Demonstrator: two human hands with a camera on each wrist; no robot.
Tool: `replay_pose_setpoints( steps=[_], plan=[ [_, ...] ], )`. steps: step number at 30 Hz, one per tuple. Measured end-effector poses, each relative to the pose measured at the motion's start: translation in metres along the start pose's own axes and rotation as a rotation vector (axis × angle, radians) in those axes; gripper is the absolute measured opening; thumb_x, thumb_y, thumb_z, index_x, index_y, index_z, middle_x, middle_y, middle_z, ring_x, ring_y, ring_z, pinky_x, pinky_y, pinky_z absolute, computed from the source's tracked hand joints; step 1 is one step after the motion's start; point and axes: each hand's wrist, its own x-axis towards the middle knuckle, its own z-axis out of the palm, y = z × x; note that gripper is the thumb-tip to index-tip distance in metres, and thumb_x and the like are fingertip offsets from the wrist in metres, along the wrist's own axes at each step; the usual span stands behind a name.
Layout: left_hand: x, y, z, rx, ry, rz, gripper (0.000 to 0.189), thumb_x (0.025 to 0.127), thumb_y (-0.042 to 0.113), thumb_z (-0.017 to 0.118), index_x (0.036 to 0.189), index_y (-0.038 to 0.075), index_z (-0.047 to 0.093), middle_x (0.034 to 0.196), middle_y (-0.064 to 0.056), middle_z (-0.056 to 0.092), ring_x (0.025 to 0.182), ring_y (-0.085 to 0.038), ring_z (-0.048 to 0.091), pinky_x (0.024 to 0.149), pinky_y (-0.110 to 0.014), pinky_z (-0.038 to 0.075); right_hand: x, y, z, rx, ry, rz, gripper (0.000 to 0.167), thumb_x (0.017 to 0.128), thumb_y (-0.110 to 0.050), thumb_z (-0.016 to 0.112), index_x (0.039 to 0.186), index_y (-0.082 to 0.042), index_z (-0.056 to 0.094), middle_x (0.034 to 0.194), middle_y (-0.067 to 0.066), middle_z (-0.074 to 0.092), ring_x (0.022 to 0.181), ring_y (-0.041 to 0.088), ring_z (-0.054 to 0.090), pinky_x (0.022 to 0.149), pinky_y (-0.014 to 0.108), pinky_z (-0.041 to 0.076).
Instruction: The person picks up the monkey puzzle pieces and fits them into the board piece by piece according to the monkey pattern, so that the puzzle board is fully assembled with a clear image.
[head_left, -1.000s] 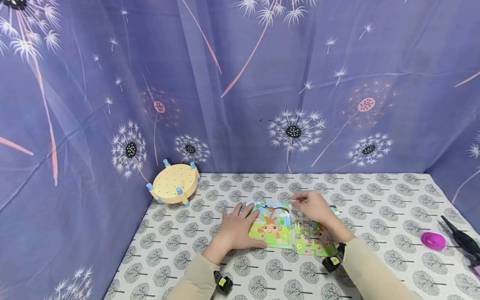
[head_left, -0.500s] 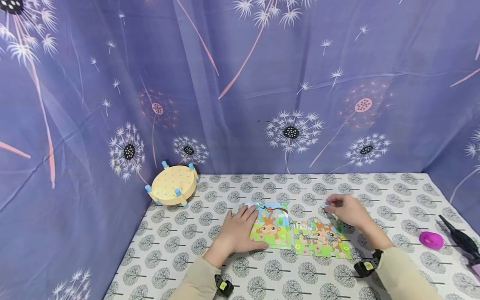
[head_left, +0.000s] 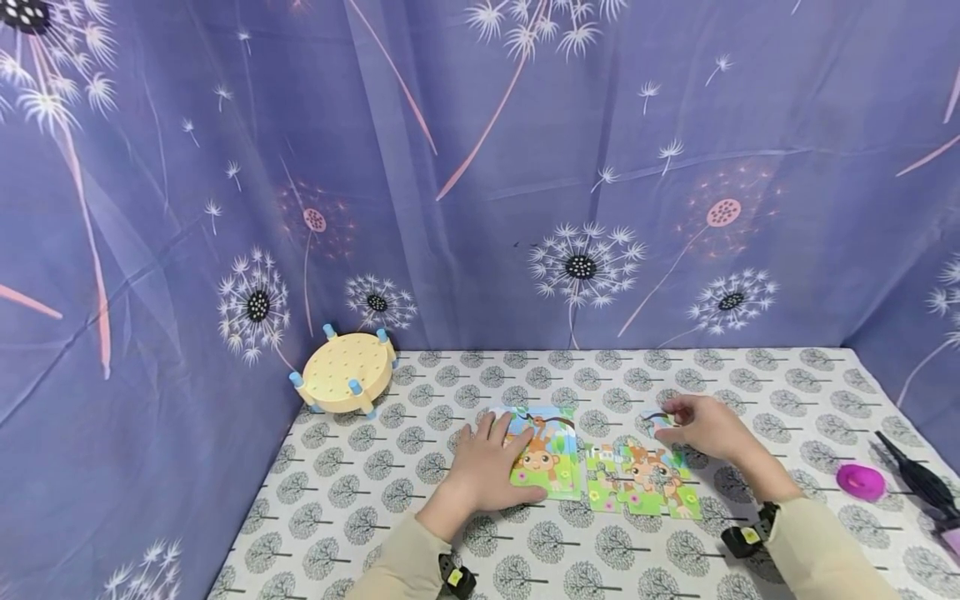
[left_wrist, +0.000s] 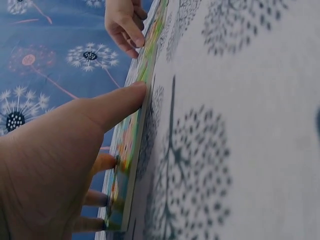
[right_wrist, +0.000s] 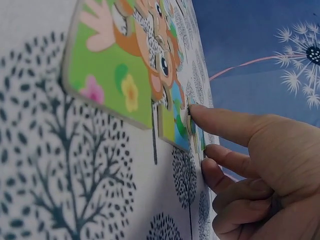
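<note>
My left hand (head_left: 491,467) rests with spread fingers on the left part of a monkey picture board (head_left: 564,479); in the left wrist view the thumb (left_wrist: 122,102) lies along its near edge. To the right of the board, several joined jigsaw pieces (head_left: 645,500) form part of a similar monkey picture, with gaps in it. Just behind them my right hand (head_left: 708,429) pinches a jigsaw piece (head_left: 652,422) showing a dark branch on blue, down at the table. In the right wrist view, thumb and fingers (right_wrist: 225,125) partly cover that piece beside the joined ones.
A cream pegged disc with blue-tipped legs (head_left: 347,371) stands at the back left. On the right lie a small magenta dish (head_left: 861,482) and a black slender object (head_left: 926,483). Purple dandelion curtains (head_left: 480,250) border the tree-print tablecloth (head_left: 562,558).
My right hand has moved right, from beside the board to behind the far right of the joined pieces, and has lowered the branch piece there. The left hand has shifted slightly on the board.
</note>
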Motion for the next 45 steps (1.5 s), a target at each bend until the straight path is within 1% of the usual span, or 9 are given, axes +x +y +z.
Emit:
replay_pose_setpoints(
  steps=[3, 6, 9, 16, 22, 28, 35, 41, 45],
  plan=[
    [0.001, 0.004, 0.0, 0.022, 0.004, -0.004, 0.096, 0.084, 0.092, 0.041, 0.164, 0.041, 0.028, 0.169, -0.014, 0.025, 0.152, -0.044, 0.026, 0.117, -0.068, 0.029, 0.001, -0.001, 0.0, -0.006, -0.006, -0.001, 0.06, 0.083, -0.033, 0.088, 0.124, 0.004, 0.066, 0.09, 0.003, 0.06, 0.074, 0.019, 0.051, 0.06, 0.031, 0.045],
    [0.001, 0.006, -0.001, 0.036, 0.006, -0.012, 0.093, 0.084, 0.093, 0.039, 0.163, 0.045, 0.028, 0.168, -0.015, 0.026, 0.151, -0.045, 0.028, 0.117, -0.067, 0.03, 0.002, -0.002, 0.0, -0.003, -0.014, 0.006, 0.058, 0.083, -0.031, 0.088, 0.123, 0.003, 0.066, 0.088, 0.003, 0.058, 0.072, 0.019, 0.05, 0.058, 0.031, 0.044],
    [0.002, 0.008, -0.003, 0.025, 0.003, -0.013, 0.093, 0.084, 0.092, 0.04, 0.163, 0.044, 0.029, 0.168, -0.014, 0.027, 0.151, -0.044, 0.028, 0.118, -0.067, 0.029, 0.002, -0.003, 0.0, 0.0, -0.017, 0.011, 0.057, 0.082, -0.031, 0.088, 0.122, 0.003, 0.066, 0.089, 0.004, 0.058, 0.073, 0.02, 0.05, 0.059, 0.033, 0.045],
    [0.003, 0.01, -0.003, 0.021, 0.026, 0.032, 0.093, 0.087, 0.088, 0.045, 0.164, 0.036, 0.034, 0.169, -0.003, 0.029, 0.153, -0.035, 0.028, 0.117, -0.07, 0.026, 0.002, -0.002, -0.002, -0.004, -0.022, 0.029, 0.057, 0.082, -0.033, 0.089, 0.12, 0.001, 0.064, 0.094, 0.005, 0.059, 0.079, 0.021, 0.053, 0.065, 0.035, 0.047],
    [0.005, 0.013, 0.002, 0.059, 0.048, 0.041, 0.094, 0.087, 0.089, 0.042, 0.164, 0.036, 0.033, 0.167, -0.002, 0.032, 0.151, -0.037, 0.032, 0.115, -0.071, 0.03, 0.002, -0.003, -0.002, -0.018, -0.021, 0.025, 0.059, 0.081, -0.033, 0.089, 0.12, 0.002, 0.063, 0.093, 0.005, 0.059, 0.079, 0.021, 0.053, 0.067, 0.035, 0.048],
    [0.005, 0.016, 0.0, 0.032, 0.024, 0.033, 0.093, 0.087, 0.089, 0.042, 0.164, 0.039, 0.03, 0.169, -0.005, 0.03, 0.151, -0.041, 0.029, 0.113, -0.074, 0.031, 0.002, -0.005, -0.001, -0.028, -0.028, 0.041, 0.059, 0.082, -0.033, 0.088, 0.12, 0.002, 0.059, 0.096, 0.005, 0.059, 0.08, 0.02, 0.053, 0.071, 0.035, 0.048],
    [0.006, 0.019, 0.0, 0.008, 0.007, 0.01, 0.093, 0.086, 0.09, 0.042, 0.164, 0.04, 0.029, 0.17, -0.006, 0.027, 0.152, -0.043, 0.026, 0.106, -0.078, 0.035, 0.002, -0.007, -0.001, 0.007, -0.013, 0.035, 0.055, 0.081, -0.027, 0.089, 0.117, 0.002, 0.059, 0.092, 0.006, 0.058, 0.076, 0.02, 0.052, 0.065, 0.033, 0.047],
    [0.006, 0.019, -0.002, -0.02, -0.007, 0.01, 0.093, 0.086, 0.089, 0.045, 0.164, 0.04, 0.03, 0.17, -0.007, 0.027, 0.153, -0.043, 0.025, 0.106, -0.078, 0.035, 0.001, -0.005, 0.002, 0.037, 0.014, 0.006, 0.057, 0.081, -0.022, 0.089, 0.124, 0.004, 0.063, 0.089, 0.005, 0.06, 0.074, 0.02, 0.053, 0.059, 0.031, 0.047],
    [0.005, 0.019, -0.005, -0.038, -0.006, 0.007, 0.093, 0.085, 0.088, 0.05, 0.163, 0.041, 0.033, 0.169, -0.006, 0.028, 0.152, -0.043, 0.026, 0.105, -0.078, 0.036, -0.002, -0.004, 0.001, 0.059, 0.048, -0.013, 0.05, 0.085, -0.017, 0.085, 0.125, 0.005, 0.064, 0.091, 0.005, 0.064, 0.076, 0.019, 0.059, 0.059, 0.029, 0.051]
  ],
)
